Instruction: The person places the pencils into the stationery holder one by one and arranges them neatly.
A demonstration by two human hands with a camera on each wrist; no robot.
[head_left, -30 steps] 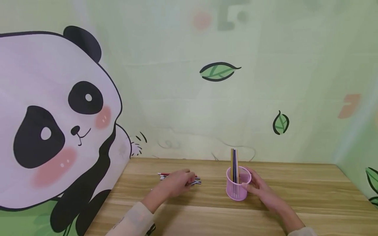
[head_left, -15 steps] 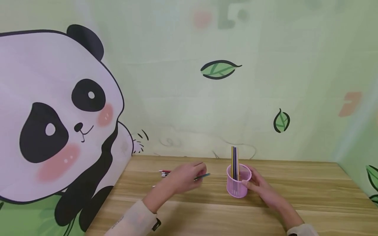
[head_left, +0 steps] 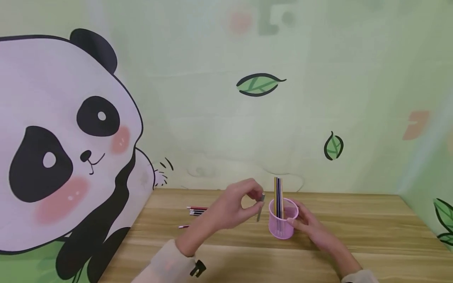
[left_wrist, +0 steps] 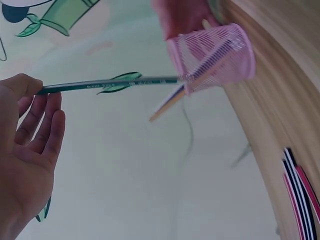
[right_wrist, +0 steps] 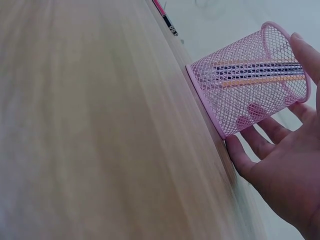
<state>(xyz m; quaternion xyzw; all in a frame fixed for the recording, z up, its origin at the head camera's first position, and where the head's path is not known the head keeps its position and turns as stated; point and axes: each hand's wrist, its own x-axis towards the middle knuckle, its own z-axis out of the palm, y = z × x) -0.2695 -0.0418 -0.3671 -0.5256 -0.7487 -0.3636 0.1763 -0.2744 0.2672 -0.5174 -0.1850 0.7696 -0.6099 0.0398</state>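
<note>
My left hand point(head_left: 235, 204) pinches a dark green pencil point(left_wrist: 110, 84) by one end between thumb and fingertips. In the head view the pencil stands nearly upright, just left of a pink mesh pencil cup point(head_left: 273, 227). Several pencils point(head_left: 278, 192), yellow and dark striped, stand in that cup and rise above its rim. On the cup's right side my right hand point(head_left: 313, 226) grips it, the thumb near the rim and the fingers around the wall. The right wrist view has the cup's base on the wooden table point(right_wrist: 110, 125).
Several loose pencils point(left_wrist: 300, 195), red and black striped, lie on the table left of the cup, partly hidden behind my left forearm in the head view. Another pencil end point(head_left: 183, 226) shows nearer to me. A panda-printed backdrop point(head_left: 198, 118) rises behind the table.
My left hand has lifted the green pencil from the loose pencils, carried it right towards the cup and turned it from lying flat to nearly upright. My right hand keeps hold of the cup.
</note>
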